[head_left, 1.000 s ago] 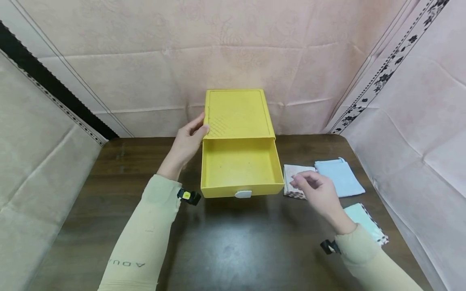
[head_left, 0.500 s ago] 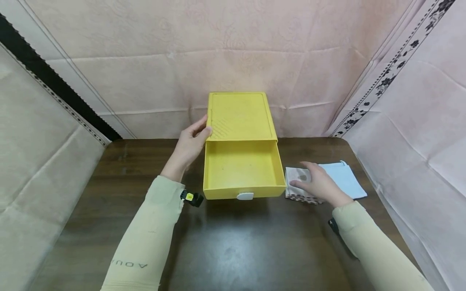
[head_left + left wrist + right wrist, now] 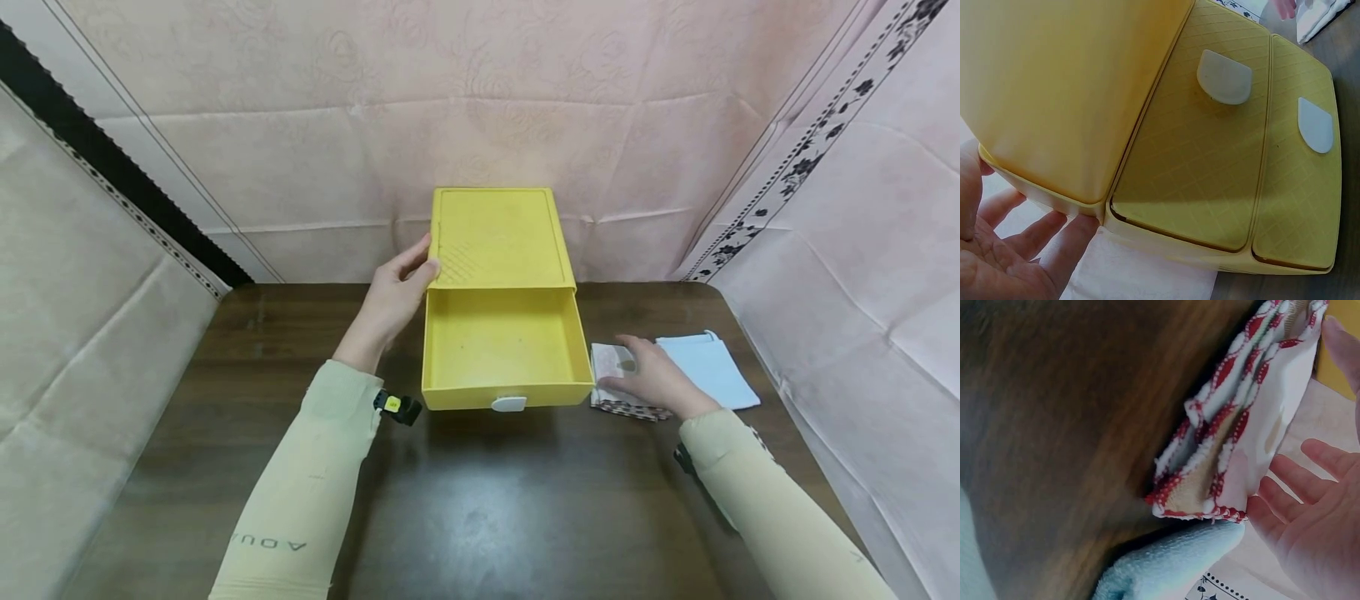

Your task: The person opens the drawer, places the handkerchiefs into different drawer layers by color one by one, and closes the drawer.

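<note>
A yellow drawer cabinet (image 3: 498,233) stands at the back of the table, its top drawer (image 3: 506,342) pulled out with nothing inside. My left hand (image 3: 390,300) steadies its left side, thumb at the top edge; in the left wrist view the extended fingers (image 3: 1072,250) press the casing. Two closed drawers with white handles (image 3: 1225,78) show below. Right of the drawer lies a folded white patterned cloth (image 3: 611,358) with red-and-white stitched edges in the right wrist view. My right hand (image 3: 652,375) is over it, fingers spread, the little finger touching or almost touching a corner.
A folded light blue cloth (image 3: 708,371) lies just right of the patterned one. My right sleeve (image 3: 765,492) mostly covers another cloth. The brown wooden table (image 3: 480,500) meets pale hanging fabric (image 3: 495,108) at the back and sides.
My right hand has moved forward, turned and spread its fingers over the patterned cloth. My sleeve now covers the mint cloth. The left hand stays on the cabinet; the view shifts slightly.
</note>
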### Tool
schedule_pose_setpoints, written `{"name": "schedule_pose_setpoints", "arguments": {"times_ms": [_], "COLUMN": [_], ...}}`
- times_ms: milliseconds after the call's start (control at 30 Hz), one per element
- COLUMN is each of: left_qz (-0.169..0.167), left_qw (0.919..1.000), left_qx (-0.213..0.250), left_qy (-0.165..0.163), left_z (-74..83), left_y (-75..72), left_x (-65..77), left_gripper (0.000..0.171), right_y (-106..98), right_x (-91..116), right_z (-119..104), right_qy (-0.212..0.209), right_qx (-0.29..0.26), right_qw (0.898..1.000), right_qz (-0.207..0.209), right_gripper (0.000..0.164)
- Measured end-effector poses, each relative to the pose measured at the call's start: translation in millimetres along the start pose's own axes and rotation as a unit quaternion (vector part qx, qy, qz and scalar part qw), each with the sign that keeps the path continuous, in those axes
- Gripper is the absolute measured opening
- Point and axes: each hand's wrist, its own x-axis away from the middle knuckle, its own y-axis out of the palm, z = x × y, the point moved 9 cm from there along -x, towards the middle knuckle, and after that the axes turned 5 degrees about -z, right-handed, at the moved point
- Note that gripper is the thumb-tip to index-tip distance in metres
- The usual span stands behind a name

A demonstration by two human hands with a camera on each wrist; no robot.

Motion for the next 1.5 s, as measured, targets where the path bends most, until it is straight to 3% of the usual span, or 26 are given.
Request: {"name": "schedule_pose_setpoints", "arguments": {"times_ms": [400, 733, 933, 1233, 1500], "left_qz": [-0.002, 0.003, 0.001, 0.001, -0.004], "left_qw": [1.0000, 1.0000, 1.0000, 0.9999, 0.9995], "left_qx": [0.000, -0.002, 0.006, 0.001, 0.000], "left_qy": [-0.007, -0.009, -0.002, -0.017, -0.032], "left_z": [-0.4, -1.6, -1.1, -3.5, 1.8], "left_y": [1.0, -0.3, 1.3, 0.2, 1.0], "left_x": [0.0, 1.5, 0.7, 0.9, 2.0], "left_gripper": [0.052, 0.051, 0.051, 0.051, 0.054], "right_y": [6.1, 5.0, 8.6, -0.9, -2.0], "right_x": [-2.4, 1.7, 12.4, 20.5, 20.0], "right_z": [3.8, -3.1, -6.9, -3.2, 3.0], "right_qy": [0.004, 0.005, 0.007, 0.029, 0.042], "right_qx": [0.017, 0.097, 0.126, 0.053, 0.035], "right_qw": [1.000, 0.995, 0.992, 0.998, 0.998], "right_qz": [0.003, 0.036, 0.020, -0.012, -0.017], "right_gripper": [0.111, 0.115, 0.109, 0.081, 0.082]}}
